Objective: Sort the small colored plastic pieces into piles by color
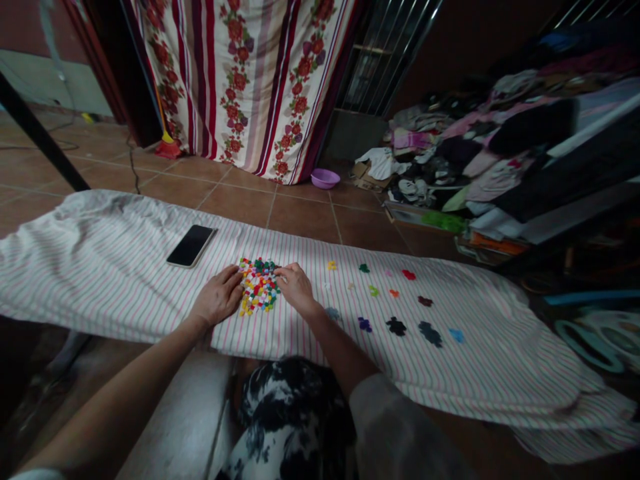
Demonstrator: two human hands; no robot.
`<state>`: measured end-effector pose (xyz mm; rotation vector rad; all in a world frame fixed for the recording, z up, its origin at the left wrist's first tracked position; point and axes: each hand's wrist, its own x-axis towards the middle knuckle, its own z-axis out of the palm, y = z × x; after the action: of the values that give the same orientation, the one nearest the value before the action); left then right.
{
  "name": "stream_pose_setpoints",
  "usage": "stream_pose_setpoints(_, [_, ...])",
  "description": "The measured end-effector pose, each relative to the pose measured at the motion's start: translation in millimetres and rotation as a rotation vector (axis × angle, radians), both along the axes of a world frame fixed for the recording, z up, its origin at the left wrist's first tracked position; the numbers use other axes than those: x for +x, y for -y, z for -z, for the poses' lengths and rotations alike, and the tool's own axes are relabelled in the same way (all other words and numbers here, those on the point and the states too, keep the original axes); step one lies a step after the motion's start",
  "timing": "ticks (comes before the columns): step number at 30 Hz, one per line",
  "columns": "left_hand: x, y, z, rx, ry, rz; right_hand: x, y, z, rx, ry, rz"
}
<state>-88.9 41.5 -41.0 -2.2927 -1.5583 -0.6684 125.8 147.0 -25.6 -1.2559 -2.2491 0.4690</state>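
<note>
A mixed pile of small coloured pieces (259,288) lies on a striped cloth (135,293). My left hand (219,295) rests at the pile's left edge, fingers spread and touching the cloth beside it. At the pile's upper right, my right hand (296,287) has its thumb and fingers pinched together; what they hold, if anything, is too small to name. To the right sit separate single-colour groups, among them yellow (332,265), red (409,275), purple (365,325), black (397,326), dark grey (430,334) and blue (457,335).
A phone (191,246) lies on the cloth left of the pile. Beyond the cloth are a floral curtain (250,87), a purple basin (325,178) and a red broom (169,147) on the tiled floor. Heaped clothes (450,147) stand at the right.
</note>
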Motion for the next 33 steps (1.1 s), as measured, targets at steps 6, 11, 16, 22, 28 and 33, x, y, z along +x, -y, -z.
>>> stream_pose_setpoints(6, [0.1,-0.4,0.3,0.011,-0.026,-0.012,-6.1,-4.9,1.0,-0.055,-0.013,0.038])
stream_pose_setpoints(11, [1.6,-0.2,1.4,-0.011,0.023,-0.046,-8.1,-5.7,5.4,-0.078,-0.068,0.048])
stream_pose_setpoints(16, [1.9,-0.6,2.6,-0.007,0.031,-0.029,-3.3,-4.5,11.6,-0.121,-0.341,0.075])
stream_pose_setpoints(22, [0.3,-0.8,2.3,-0.015,0.041,-0.038,-0.4,2.6,14.3,-0.286,-0.587,0.113])
stream_pose_setpoints(28, [-1.6,-1.1,3.1,-0.011,0.033,-0.028,-1.3,21.1,10.7,-0.384,-0.752,0.026])
stream_pose_setpoints(33, [-2.9,-1.7,6.2,-0.011,0.04,-0.058,38.6,36.9,6.5,-0.262,-0.654,0.064])
